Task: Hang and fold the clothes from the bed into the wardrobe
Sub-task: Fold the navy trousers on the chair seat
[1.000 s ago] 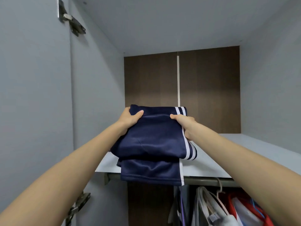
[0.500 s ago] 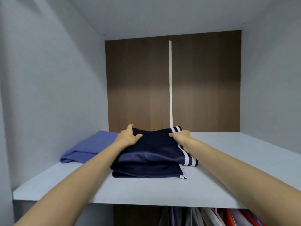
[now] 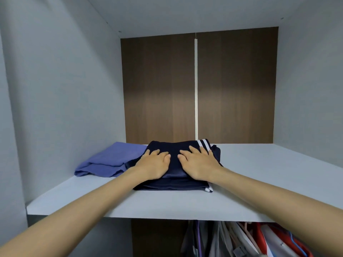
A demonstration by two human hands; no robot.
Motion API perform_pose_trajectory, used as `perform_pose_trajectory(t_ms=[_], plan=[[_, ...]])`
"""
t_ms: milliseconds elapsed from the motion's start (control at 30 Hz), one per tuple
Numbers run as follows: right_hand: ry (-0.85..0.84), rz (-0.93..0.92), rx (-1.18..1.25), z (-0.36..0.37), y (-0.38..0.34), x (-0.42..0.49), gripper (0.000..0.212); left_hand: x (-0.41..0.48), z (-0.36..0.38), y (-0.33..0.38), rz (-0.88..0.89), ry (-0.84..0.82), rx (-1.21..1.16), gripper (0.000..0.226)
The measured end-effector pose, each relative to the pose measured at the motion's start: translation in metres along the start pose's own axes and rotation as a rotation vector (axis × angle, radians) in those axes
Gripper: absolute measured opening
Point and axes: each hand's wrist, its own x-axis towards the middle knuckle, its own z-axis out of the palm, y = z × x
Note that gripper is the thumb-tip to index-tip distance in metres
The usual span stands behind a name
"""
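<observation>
1. Far to the left of the navy garment (image 3: 173, 147) stands the grey side wall (image 3: 65, 89) of the wardrobe.
2. A folded blue garment (image 3: 109, 160) lies flat just left of the navy garment. Its right edge touches the navy garment or slips a little under it; which one cannot be told.
3. The navy garment lies folded in a flat stack on the pale shelf (image 3: 167, 206). A strip of bare shelf shows in front of the navy garment, and a wide stretch of it to the right.
4. The left hand (image 3: 154, 164) rests palm down on the left half of the navy garment. Its fingers (image 3: 163, 154) are straight and close together, pressing on the cloth and gripping nothing.
5. The right hand (image 3: 198, 164) rests palm down on the right half of the navy garment, just beside the left hand, with a narrow band of dark cloth between the two. Its fingers (image 3: 193, 150) are straight and slightly spread, flat on the cloth and holding nothing.
6. White stripes (image 3: 203, 143) run along the right side of the navy garment, showing at its far corner and again at its near right corner.
7. Behind the navy garment stands a brown wooden back panel (image 3: 159, 89), with a thin white strip (image 3: 196, 86) running up it.
8. Below and right of the navy garment, under the shelf, hang clothes (image 3: 241, 238) in white, red and purple.
</observation>
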Motion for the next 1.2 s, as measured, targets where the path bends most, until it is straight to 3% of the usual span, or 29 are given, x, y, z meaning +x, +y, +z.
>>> perform_pose_trajectory(t_ms=[400, 633, 900, 1033, 1200], plan=[[0.102, -0.027, 0.010, 0.005, 0.009, 0.014, 0.049, 0.003, 0.000, 0.006, -0.019, 0.130, -0.069, 0.049], [0.266, -0.089, 0.110, -0.017, 0.007, -0.018, 0.042, -0.035, -0.016, 0.014, -0.002, 0.260, -0.173, 0.051], [0.484, -0.119, 0.125, -0.039, -0.007, -0.111, 0.032, -0.122, -0.041, 0.037, 0.092, 0.528, -0.394, 0.043], [0.593, -0.116, 0.128, -0.036, -0.020, -0.181, 0.028, -0.181, -0.041, 0.055, 0.169, 0.600, -0.553, 0.041], [0.598, -0.050, 0.104, -0.039, -0.035, -0.276, 0.027, -0.255, -0.032, 0.089, 0.228, 0.582, -0.621, 0.041]])
